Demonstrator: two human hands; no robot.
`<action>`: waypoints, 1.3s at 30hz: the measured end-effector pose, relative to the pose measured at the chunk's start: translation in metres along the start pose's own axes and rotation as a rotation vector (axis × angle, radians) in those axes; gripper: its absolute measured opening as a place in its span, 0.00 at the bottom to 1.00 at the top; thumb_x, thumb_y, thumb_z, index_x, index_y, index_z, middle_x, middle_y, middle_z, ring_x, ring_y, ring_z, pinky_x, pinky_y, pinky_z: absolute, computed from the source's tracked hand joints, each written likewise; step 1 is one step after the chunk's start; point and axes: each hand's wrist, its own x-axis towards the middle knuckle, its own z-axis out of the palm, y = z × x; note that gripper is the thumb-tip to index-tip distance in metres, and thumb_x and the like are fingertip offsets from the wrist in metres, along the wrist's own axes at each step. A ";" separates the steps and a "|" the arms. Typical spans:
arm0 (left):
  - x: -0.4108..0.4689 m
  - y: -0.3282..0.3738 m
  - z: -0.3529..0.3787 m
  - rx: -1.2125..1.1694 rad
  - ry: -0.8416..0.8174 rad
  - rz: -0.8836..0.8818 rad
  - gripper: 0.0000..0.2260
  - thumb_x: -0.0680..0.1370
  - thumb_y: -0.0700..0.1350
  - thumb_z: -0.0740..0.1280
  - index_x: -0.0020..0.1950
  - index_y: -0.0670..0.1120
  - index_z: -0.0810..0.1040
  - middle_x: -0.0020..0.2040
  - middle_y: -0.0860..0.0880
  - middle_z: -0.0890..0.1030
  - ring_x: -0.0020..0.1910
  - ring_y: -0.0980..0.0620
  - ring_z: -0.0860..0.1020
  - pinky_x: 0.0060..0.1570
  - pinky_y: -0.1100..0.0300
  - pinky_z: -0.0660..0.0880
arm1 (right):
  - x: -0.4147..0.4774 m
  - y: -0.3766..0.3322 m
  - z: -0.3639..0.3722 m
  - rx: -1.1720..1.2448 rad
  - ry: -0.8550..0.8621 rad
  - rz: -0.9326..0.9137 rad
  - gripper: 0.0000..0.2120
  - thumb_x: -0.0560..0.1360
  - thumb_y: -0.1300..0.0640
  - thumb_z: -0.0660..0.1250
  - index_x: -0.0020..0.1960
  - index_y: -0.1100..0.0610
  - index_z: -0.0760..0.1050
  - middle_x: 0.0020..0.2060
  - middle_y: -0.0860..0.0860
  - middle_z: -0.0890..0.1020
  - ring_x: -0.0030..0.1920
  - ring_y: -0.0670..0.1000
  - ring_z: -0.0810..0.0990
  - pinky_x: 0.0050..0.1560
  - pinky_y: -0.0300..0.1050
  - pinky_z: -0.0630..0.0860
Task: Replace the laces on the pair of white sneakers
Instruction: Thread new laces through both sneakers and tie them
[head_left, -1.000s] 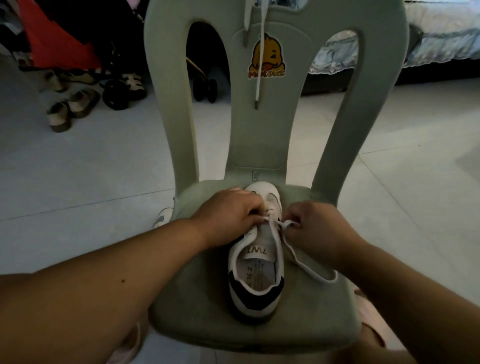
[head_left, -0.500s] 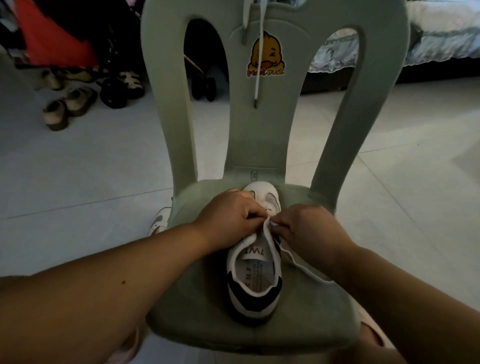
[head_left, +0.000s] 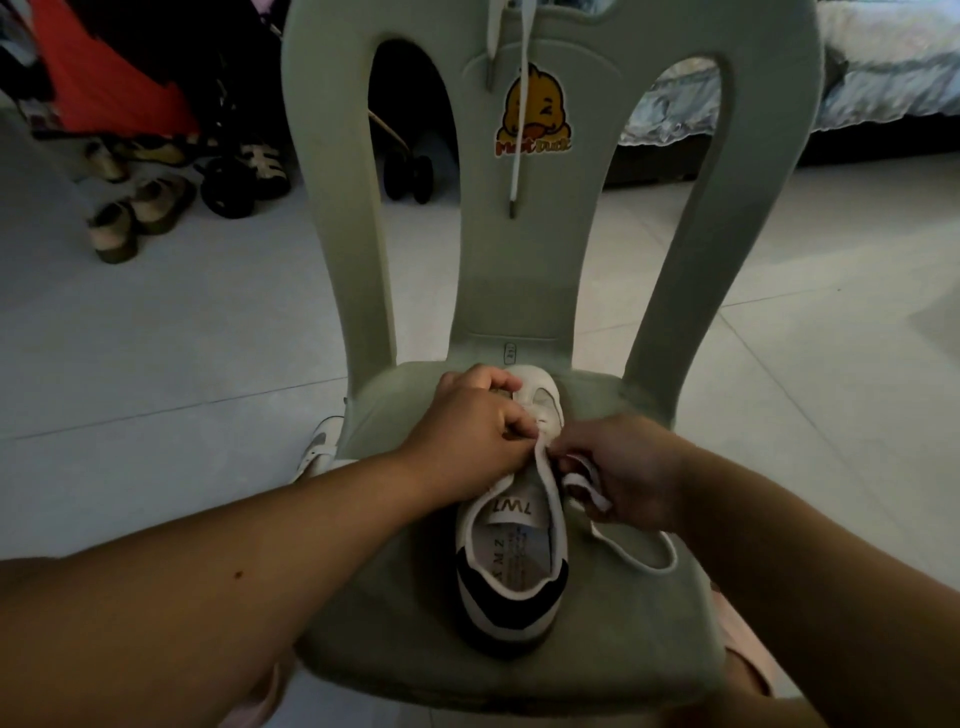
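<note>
Sneaker (head_left: 511, 545) is gripped by the left hand (head_left: 472, 431), presumably for steadiness, while lace (head_left: 584, 486) pinched in the right hand (head_left: 623, 467) alongside is threaded.

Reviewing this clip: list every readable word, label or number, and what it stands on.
"TWT", upside down: tongue label of the white sneaker.
Yellow duck sticker on the green plastic chair: lettering too blurred.
Sneaker insole print: too small.
Moulded mark on chair back: too small.

Two sneakers (head_left: 511, 613), two laces (head_left: 586, 488), one chair (head_left: 519, 291), one sticker (head_left: 535, 117).
</note>
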 end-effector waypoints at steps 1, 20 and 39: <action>0.000 0.000 0.000 -0.008 -0.002 -0.006 0.05 0.74 0.51 0.71 0.47 0.53 0.85 0.64 0.53 0.70 0.65 0.51 0.61 0.65 0.61 0.62 | 0.001 0.001 -0.002 -0.210 0.047 -0.100 0.07 0.76 0.57 0.65 0.41 0.57 0.77 0.32 0.51 0.79 0.28 0.47 0.76 0.26 0.38 0.69; 0.001 0.007 0.000 -0.049 -0.071 -0.092 0.08 0.77 0.49 0.67 0.52 0.50 0.84 0.66 0.50 0.68 0.68 0.53 0.63 0.70 0.57 0.57 | 0.004 0.001 -0.003 0.191 -0.066 0.104 0.10 0.76 0.61 0.63 0.36 0.60 0.74 0.26 0.52 0.74 0.23 0.48 0.72 0.21 0.37 0.69; 0.002 0.048 -0.011 -0.021 -0.232 0.272 0.11 0.81 0.48 0.60 0.58 0.51 0.80 0.43 0.58 0.75 0.47 0.55 0.75 0.48 0.59 0.72 | -0.065 -0.031 -0.066 -0.058 0.080 -0.347 0.07 0.70 0.65 0.59 0.38 0.63 0.76 0.34 0.56 0.81 0.39 0.54 0.81 0.44 0.50 0.75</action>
